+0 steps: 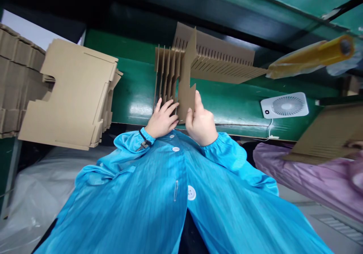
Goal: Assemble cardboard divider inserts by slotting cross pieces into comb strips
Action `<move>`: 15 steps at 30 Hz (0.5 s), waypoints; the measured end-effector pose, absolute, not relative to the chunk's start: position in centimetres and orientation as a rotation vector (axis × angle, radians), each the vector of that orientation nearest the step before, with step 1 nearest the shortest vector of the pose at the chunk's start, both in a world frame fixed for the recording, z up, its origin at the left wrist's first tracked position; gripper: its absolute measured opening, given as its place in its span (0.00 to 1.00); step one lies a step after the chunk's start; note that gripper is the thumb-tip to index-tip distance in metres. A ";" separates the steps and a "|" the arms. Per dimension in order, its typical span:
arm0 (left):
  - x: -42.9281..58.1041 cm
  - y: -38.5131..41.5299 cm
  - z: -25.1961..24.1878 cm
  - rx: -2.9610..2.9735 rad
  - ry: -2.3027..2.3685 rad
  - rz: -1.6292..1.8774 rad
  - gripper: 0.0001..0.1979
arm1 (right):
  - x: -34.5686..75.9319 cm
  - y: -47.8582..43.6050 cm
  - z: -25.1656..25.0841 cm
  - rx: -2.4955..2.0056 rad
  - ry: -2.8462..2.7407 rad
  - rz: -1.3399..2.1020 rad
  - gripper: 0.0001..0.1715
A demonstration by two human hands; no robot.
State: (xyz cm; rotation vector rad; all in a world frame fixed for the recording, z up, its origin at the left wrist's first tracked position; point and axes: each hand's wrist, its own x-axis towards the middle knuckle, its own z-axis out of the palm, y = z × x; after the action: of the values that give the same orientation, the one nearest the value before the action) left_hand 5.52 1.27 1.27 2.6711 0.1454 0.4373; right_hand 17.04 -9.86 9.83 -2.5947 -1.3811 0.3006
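- Left hand (161,118): fingers spread and slightly curled against the lower edge of the slotted cardboard divider (167,72), with no clear pinch.
- Right hand (201,120): thumb and fingers pinching the upright cardboard strip (185,95), just beside the left hand.
- Divider position: over the near edge of the green worktop (136,102), interlocked with the long slotted strip (224,66) running toward the right.
- Left of the hands: stack of flat die-cut cardboard blanks (70,95) near the worktop's left end, with bundled corrugated cardboard (17,68) farther left.
- Right of the hands: white fan (285,105) on the worktop, and a yellow film roll (312,57) above it.
- Right edge: co-worker's hand (354,144) on a slotted cardboard sheet (320,136), above a purple sleeve (312,174).
- Below the hands: blue smock (176,178) with elastic cuffs, and white plastic sheeting (42,193) at lower left.
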 end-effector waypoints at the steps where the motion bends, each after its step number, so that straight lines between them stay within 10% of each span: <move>1: 5.5 1.3 1.3 2.679 0.140 0.439 0.11 | 16.8 -9.8 9.3 -2.598 -1.381 0.336 0.40; 15: 5.6 1.0 1.3 2.695 0.152 0.431 0.11 | 15.9 -9.1 8.7 -2.796 -1.322 0.460 0.43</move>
State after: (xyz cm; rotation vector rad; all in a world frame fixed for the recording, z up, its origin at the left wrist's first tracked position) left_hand 5.65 1.04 1.25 2.6952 0.1518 0.4309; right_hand 15.92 -9.05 8.68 -2.7962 -1.3215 0.4603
